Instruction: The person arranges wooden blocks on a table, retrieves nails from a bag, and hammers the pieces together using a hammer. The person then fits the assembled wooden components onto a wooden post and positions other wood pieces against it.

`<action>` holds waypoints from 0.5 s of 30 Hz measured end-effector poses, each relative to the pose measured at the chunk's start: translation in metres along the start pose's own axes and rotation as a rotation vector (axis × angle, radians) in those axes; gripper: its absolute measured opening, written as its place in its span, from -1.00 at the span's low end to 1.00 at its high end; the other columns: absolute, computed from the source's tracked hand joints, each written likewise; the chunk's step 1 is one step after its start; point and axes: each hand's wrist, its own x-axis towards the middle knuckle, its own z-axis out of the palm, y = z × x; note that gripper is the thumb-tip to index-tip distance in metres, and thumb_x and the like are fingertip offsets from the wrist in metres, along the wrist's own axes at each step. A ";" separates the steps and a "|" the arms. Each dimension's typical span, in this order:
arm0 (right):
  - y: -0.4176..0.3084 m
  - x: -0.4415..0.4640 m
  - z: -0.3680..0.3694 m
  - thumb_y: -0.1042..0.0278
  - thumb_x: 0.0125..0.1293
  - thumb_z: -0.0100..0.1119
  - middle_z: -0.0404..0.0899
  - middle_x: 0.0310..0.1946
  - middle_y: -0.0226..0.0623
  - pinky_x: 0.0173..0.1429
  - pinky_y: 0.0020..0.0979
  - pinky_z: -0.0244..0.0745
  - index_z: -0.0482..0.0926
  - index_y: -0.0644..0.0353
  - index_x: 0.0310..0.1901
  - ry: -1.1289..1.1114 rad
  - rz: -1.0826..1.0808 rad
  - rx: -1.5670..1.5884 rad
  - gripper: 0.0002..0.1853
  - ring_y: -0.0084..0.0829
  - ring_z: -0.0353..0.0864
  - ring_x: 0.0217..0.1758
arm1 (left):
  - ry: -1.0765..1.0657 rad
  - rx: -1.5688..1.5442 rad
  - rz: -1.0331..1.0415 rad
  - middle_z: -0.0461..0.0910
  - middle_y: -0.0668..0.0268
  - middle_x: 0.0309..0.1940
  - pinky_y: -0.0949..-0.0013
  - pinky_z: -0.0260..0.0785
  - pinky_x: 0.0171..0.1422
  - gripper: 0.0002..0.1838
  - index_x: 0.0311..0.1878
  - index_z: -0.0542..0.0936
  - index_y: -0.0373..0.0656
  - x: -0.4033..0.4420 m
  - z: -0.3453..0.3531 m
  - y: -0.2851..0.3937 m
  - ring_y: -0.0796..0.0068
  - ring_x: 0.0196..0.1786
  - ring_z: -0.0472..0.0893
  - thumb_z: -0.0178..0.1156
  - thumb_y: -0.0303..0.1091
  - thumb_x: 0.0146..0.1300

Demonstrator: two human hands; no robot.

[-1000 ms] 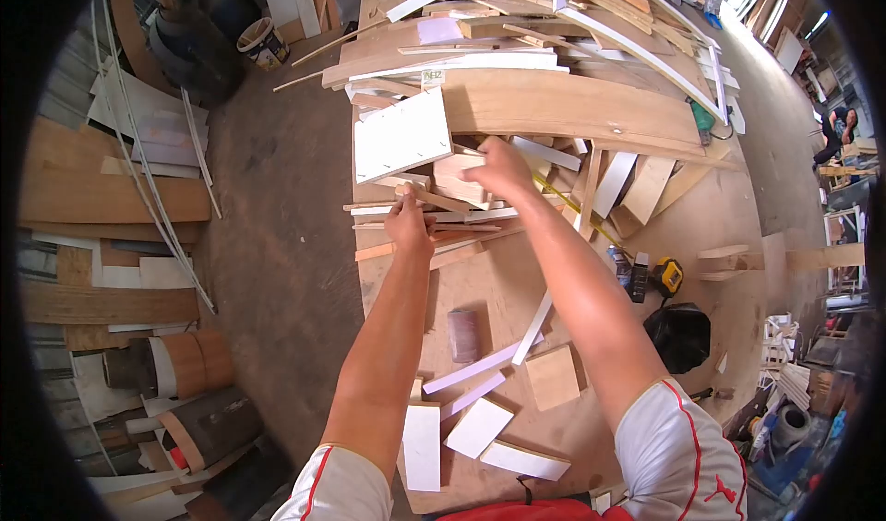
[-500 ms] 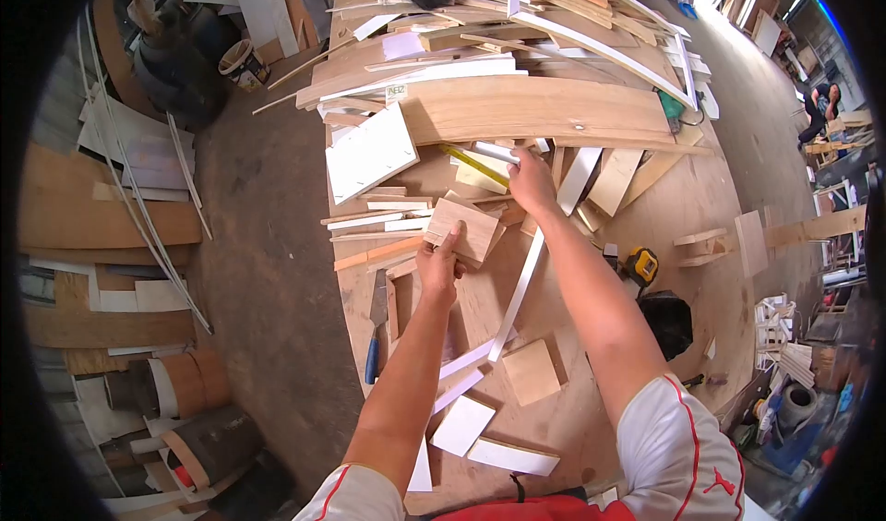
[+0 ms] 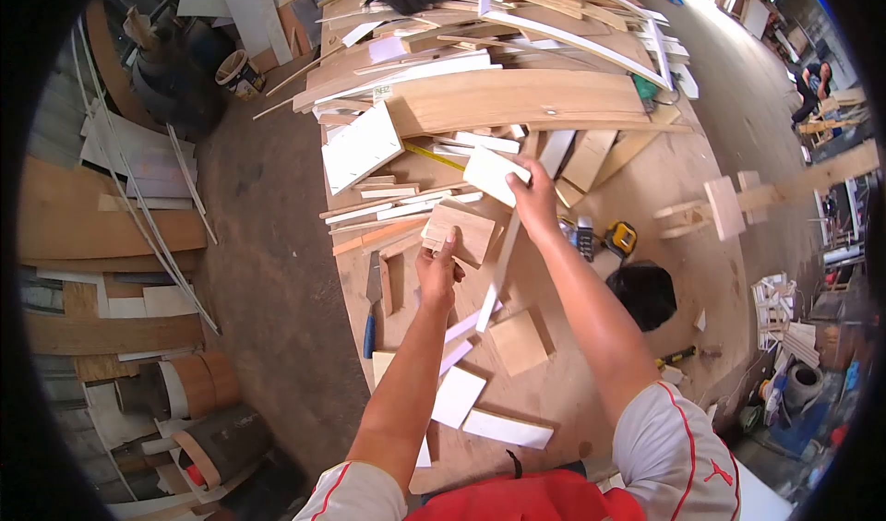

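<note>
My left hand (image 3: 438,272) grips a small stack of square wooden blocks (image 3: 460,229), thumb on the top face. Higher and to the right, my right hand (image 3: 535,193) holds a pale rectangular wood piece (image 3: 492,176) by its right end. The two pieces are close together above the table, apart from each other. Behind the pale piece lies a yellow strip (image 3: 436,157), partly hidden. A putty knife with a blue handle (image 3: 370,335) rests left of my left hand. Another square wood piece (image 3: 520,342) lies flat between my forearms.
Scrap strips and a long curved board (image 3: 517,101) are heaped across the far side of the worktable (image 3: 591,410). A yellow tape measure (image 3: 620,238) and a black object (image 3: 642,296) sit right of my right forearm. Another person (image 3: 812,89) is at the far right.
My right hand has lifted the pale wood piece from among the scraps and brought it nearer the blocks. My left hand keeps its hold on the stack. The view has shifted slightly.
</note>
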 end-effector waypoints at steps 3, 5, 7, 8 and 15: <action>0.009 -0.078 -0.052 0.39 0.44 0.37 0.75 0.12 -0.15 0.32 -0.26 0.53 0.68 0.25 0.29 -0.026 0.198 0.175 -0.59 -0.31 0.69 0.12 | -0.082 0.035 0.002 0.65 0.35 -0.38 0.46 0.26 -0.61 -0.57 0.07 0.63 -0.25 -0.052 0.005 -0.015 0.62 -0.67 0.43 0.50 -0.08 0.43; 0.008 -0.135 -0.090 0.40 0.54 0.31 0.71 0.13 -0.21 0.10 -0.33 0.63 0.60 0.23 0.38 -0.031 0.498 0.409 -0.57 -0.43 0.67 0.10 | -0.124 0.068 -0.046 0.66 0.32 -0.28 0.47 0.25 -0.60 -0.56 0.14 0.61 -0.25 -0.089 0.003 -0.039 0.63 -0.62 0.44 0.46 -0.09 0.47; 0.014 -0.191 -0.131 0.40 0.57 0.29 0.70 0.08 -0.21 -0.01 -0.39 0.66 0.52 0.22 0.46 -0.018 0.532 0.454 -0.52 -0.47 0.68 0.06 | -0.135 0.131 -0.126 0.66 0.29 -0.24 0.46 0.25 -0.60 -0.54 0.18 0.59 -0.26 -0.135 -0.003 -0.067 0.63 -0.60 0.45 0.43 -0.09 0.49; 0.016 -0.217 -0.149 0.40 0.55 0.31 0.70 0.06 -0.21 -0.01 -0.37 0.69 0.51 0.26 0.43 0.043 0.537 0.450 -0.52 -0.46 0.71 0.03 | -0.134 0.175 -0.175 0.66 0.28 -0.24 0.46 0.25 -0.60 -0.54 0.18 0.59 -0.27 -0.157 -0.005 -0.083 0.62 -0.61 0.44 0.43 -0.09 0.49; 0.095 -0.379 -0.258 0.43 0.41 0.44 0.71 -0.02 -0.27 0.02 -0.34 0.66 0.58 0.28 0.17 0.046 0.545 0.142 -0.64 -0.48 0.71 0.01 | -0.147 0.338 -0.335 0.58 0.34 -0.37 0.42 0.25 -0.62 -0.56 0.17 0.56 -0.28 -0.282 -0.008 -0.179 0.59 -0.64 0.44 0.44 -0.15 0.47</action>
